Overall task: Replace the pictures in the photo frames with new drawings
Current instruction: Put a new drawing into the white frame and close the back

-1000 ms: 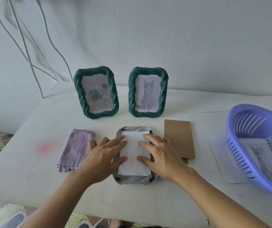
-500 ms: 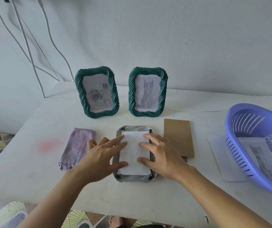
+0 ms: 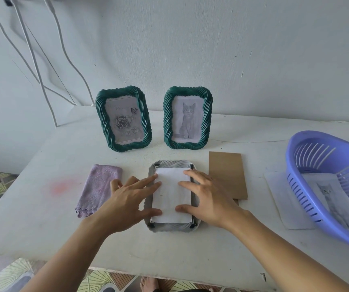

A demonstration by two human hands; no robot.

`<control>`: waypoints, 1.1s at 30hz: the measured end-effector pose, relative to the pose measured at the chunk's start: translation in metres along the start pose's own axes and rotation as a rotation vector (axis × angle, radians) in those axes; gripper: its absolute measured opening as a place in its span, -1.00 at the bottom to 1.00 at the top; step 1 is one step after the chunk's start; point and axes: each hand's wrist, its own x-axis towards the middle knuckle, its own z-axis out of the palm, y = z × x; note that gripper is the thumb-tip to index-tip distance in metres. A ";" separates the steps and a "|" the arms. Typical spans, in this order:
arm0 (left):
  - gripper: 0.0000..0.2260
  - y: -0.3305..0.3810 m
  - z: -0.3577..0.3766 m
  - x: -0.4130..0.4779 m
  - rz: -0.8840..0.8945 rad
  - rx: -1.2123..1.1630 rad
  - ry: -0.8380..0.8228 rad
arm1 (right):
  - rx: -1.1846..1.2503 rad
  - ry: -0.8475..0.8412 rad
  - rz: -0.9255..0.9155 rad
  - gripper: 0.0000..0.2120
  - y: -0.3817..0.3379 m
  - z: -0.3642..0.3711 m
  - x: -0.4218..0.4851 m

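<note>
On the white table (image 3: 169, 251), a frame (image 3: 172, 227) lies face down nearest the front edge, its grey back up, with a white sheet of paper (image 3: 171, 194) set inside the back opening. Both hands rest flat on it with fingers straight and spread, gripping nothing. The left hand (image 3: 127, 203) covers the frame's left rim, its fingertips and thumb on the paper's left edge. The right hand (image 3: 209, 201) mirrors it on the right rim, its fingertips and thumb on the paper's right edge. The paper's middle shows bare between the 2 hands. A folded purple cloth (image 3: 97, 188) lies just left of the left hand, and a brown backing board (image 3: 227, 173) lies flat just beyond the right hand. Far right, a purple basket (image 3: 308, 157) sits over a white sheet (image 3: 279, 201), with a cat drawing (image 3: 329, 194) showing at its bottom. Farther back, 2 green frames stand upright side by side, apart: the rose frame (image 3: 102, 123) on the left, the cat frame (image 3: 167, 119) on the right. White cables (image 3: 32, 60) hang on the wall behind.
</note>
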 end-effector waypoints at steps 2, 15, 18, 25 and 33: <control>-0.22 0.001 -0.001 0.000 0.000 -0.011 0.013 | 0.001 0.000 -0.004 -0.31 0.000 -0.002 0.000; -0.33 0.015 -0.011 0.005 0.025 -0.070 0.102 | 0.215 0.200 -0.006 -0.54 0.012 -0.013 -0.005; -0.49 0.032 -0.019 0.013 0.061 -0.101 0.170 | 0.183 0.468 0.011 -0.75 0.026 -0.024 -0.007; -0.71 0.100 -0.016 0.067 0.087 -0.263 0.288 | 0.275 0.521 0.456 -0.65 0.066 -0.042 -0.028; -0.68 0.133 0.008 0.099 0.090 -0.089 0.240 | 0.323 0.395 0.586 -0.51 0.082 -0.038 -0.035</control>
